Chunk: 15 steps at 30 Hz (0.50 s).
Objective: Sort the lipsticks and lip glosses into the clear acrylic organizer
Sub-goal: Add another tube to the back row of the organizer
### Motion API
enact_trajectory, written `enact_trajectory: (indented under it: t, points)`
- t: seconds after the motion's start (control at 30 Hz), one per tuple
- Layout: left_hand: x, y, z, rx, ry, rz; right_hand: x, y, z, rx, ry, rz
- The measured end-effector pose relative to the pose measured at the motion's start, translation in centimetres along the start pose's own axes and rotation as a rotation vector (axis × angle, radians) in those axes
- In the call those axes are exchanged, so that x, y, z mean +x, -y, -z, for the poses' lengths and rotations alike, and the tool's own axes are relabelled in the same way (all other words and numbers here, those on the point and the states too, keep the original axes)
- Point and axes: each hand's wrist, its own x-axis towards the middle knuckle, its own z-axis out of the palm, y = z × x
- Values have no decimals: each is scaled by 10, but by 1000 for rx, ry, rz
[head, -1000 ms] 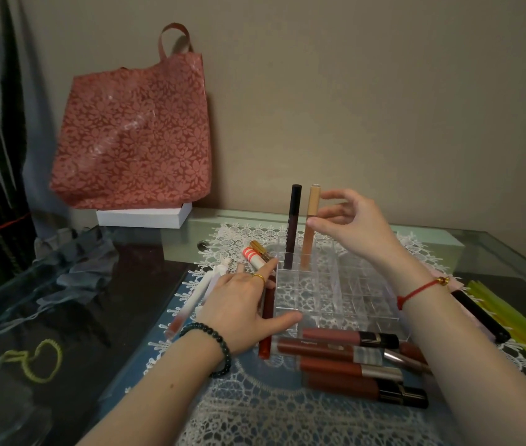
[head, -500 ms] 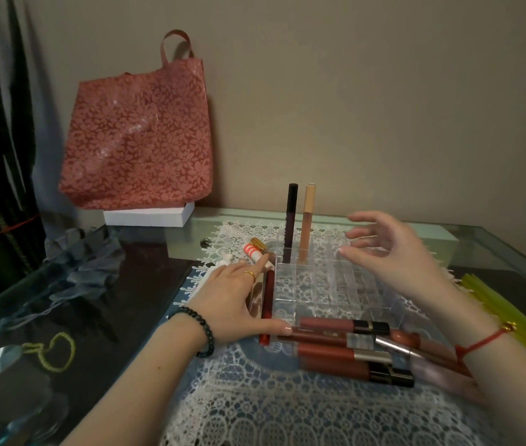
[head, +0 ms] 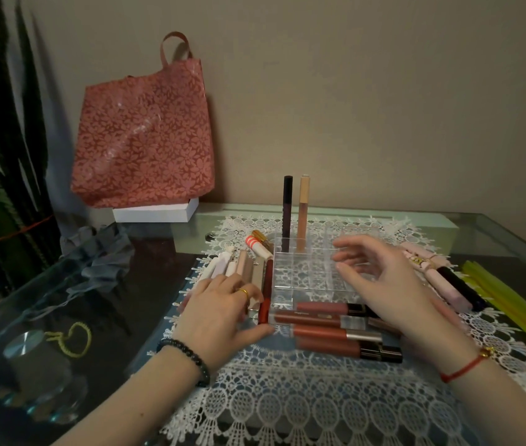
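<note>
clear gridded acrylic organizer (head: 300, 278) sits on white lace doily (head: 287, 397); dark slim tube (head: 287, 207) & beige tube (head: 303, 207) stand upright in back cells. left hand (head: 223, 310) flat on loose tubes, fingers spread. right hand (head: 384, 284) hovers above organizer, fingers wide, holding nothing. glossy red-brown lip glosses (head: 329, 333) lie just in front.

Two upright tubes (head: 294, 214) in organizer (head: 300, 275)

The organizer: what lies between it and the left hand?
In the head view, a dark red tube lies flat along the left wall of the organizer, between it and the left hand, whose fingers rest on neighbouring tubes.
</note>
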Motion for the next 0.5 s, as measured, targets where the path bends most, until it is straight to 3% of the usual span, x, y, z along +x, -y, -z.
enact_trajectory:
  t: [0.27,0.5]
  points:
    - [-5,-10,1,104,-62,5,-9,6,-2,-60,19,-11]
    - [-4,-18,3,231,-23,37,-10,7,-2,-55,36,-24]
